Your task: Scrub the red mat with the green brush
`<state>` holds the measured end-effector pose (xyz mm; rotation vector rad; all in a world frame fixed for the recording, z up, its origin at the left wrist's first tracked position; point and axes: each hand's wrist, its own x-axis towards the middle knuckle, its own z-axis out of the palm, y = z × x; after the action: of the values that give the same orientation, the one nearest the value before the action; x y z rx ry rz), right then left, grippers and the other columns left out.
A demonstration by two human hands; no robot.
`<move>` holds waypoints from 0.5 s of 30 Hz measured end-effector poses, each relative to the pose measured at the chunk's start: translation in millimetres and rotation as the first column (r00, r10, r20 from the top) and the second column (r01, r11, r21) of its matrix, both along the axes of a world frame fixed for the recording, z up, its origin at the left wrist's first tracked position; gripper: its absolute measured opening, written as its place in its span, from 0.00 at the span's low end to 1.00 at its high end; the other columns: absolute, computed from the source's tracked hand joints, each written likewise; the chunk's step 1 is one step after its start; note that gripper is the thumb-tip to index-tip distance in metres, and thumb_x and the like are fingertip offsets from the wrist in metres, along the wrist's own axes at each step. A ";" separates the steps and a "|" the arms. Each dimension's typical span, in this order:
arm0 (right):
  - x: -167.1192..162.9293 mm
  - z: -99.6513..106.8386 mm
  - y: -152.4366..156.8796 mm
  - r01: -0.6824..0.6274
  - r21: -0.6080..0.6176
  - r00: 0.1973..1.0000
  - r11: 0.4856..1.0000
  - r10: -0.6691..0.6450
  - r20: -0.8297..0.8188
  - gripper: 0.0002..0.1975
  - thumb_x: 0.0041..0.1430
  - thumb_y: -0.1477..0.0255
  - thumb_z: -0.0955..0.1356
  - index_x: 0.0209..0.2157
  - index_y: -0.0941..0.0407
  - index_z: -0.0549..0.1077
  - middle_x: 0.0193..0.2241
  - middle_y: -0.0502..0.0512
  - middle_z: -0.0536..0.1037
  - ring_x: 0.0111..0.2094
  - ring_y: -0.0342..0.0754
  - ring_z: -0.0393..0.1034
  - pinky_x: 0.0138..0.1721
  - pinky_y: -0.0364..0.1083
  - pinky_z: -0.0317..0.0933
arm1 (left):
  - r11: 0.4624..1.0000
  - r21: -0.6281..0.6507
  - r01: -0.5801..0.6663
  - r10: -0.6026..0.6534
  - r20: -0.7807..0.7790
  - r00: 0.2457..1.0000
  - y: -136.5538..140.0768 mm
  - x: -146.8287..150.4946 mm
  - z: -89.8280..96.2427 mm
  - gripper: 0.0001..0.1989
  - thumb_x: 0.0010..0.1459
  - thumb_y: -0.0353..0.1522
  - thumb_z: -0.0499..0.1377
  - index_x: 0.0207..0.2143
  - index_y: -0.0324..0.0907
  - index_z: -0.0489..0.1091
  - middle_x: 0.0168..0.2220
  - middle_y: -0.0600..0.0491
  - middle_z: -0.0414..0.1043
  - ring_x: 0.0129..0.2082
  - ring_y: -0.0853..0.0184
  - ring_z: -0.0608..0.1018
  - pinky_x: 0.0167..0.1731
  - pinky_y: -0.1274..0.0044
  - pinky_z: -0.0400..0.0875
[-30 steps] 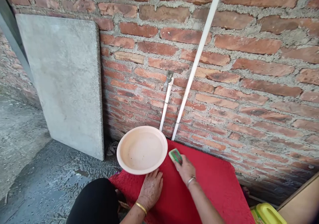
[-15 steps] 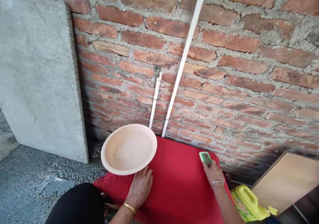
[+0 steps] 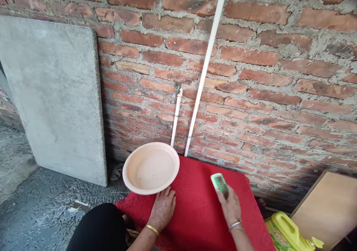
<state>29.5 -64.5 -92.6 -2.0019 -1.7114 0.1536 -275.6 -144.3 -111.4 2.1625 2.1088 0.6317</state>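
A red cloth [image 3: 195,202] is spread over a low flat surface against the wall. My left hand [image 3: 164,208] lies flat on it, fingers stretched out, the tips at the near rim of a pale pink plastic basin [image 3: 152,168]. That basin stands at the cloth's left back corner, with a few dark specks in its bottom. In my right hand [image 3: 231,206] is a green and white scrub brush [image 3: 219,184], gripped at its near end and raised over the cloth's right part. Its bristles show in part; the fingers cover the rest.
Behind the cloth rises a brick wall [image 3: 262,80] with a tap [image 3: 176,92] and a white pipe [image 3: 205,70]. A concrete slab [image 3: 61,98] leans at left above wet floor [image 3: 47,210]. At right are a yellow jug [image 3: 290,232] and a tan board [image 3: 326,202].
My right hand has moved left over the cloth with the scrub brush, whose bristles show more. My left hand keeps its place beside the basin. The whole view has shifted slightly.
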 end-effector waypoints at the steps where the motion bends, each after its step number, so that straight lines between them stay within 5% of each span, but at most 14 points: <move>1: -25.3 -4.4 -2.3 -0.097 0.002 0.995 0.995 0.097 -0.013 0.26 0.62 0.54 0.60 0.54 0.55 0.68 0.51 0.63 0.77 0.52 0.56 0.72 0.55 0.53 0.63 | 1.000 0.012 0.001 -0.001 0.001 1.000 -0.1 -0.5 -1.0 0.14 0.65 0.26 0.51 0.45 0.44 0.74 0.51 0.49 0.74 0.54 0.61 0.75 0.57 0.65 0.66; 4: -94.7 -12.0 -11.7 -0.301 -0.017 0.954 0.954 0.301 0.006 0.21 0.63 0.60 0.63 0.54 0.54 0.69 0.53 0.61 0.76 0.54 0.56 0.70 0.57 0.52 0.61 | 0.998 0.068 0.004 -0.003 -0.014 1.000 0.1 -2.4 -8.4 0.14 0.65 0.26 0.50 0.45 0.44 0.74 0.51 0.48 0.75 0.53 0.60 0.75 0.57 0.65 0.67; 8: -147.1 -9.4 -18.1 -0.383 -0.085 0.917 0.920 0.390 0.089 0.21 0.62 0.63 0.66 0.55 0.53 0.70 0.58 0.60 0.72 0.58 0.58 0.65 0.60 0.56 0.56 | 0.991 0.134 0.014 -0.008 -0.042 0.999 2.1 -5.3 -20.4 0.14 0.65 0.26 0.50 0.45 0.44 0.74 0.50 0.48 0.75 0.53 0.60 0.75 0.56 0.65 0.68; 11: -145.2 -2.0 -10.3 -0.308 -0.131 0.929 0.942 0.327 0.174 0.20 0.64 0.61 0.65 0.55 0.52 0.71 0.57 0.59 0.73 0.57 0.56 0.66 0.59 0.54 0.57 | 0.990 0.142 0.010 -0.003 -0.055 0.999 3.5 -5.9 -23.9 0.15 0.65 0.26 0.50 0.45 0.44 0.74 0.50 0.48 0.75 0.53 0.60 0.76 0.56 0.65 0.68; 15: -92.6 8.0 8.3 -0.056 -0.160 0.959 0.985 0.098 0.265 0.21 0.65 0.57 0.64 0.53 0.54 0.72 0.52 0.61 0.74 0.53 0.56 0.69 0.54 0.53 0.60 | 0.992 0.123 0.003 0.004 -0.057 0.998 3.6 -5.1 -23.8 0.14 0.65 0.27 0.50 0.45 0.45 0.74 0.51 0.49 0.76 0.53 0.59 0.76 0.55 0.64 0.69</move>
<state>-63.1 -56.2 -84.6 -2.1484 -2.0039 0.0355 -280.7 -140.7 -135.1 2.2702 2.1527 0.7267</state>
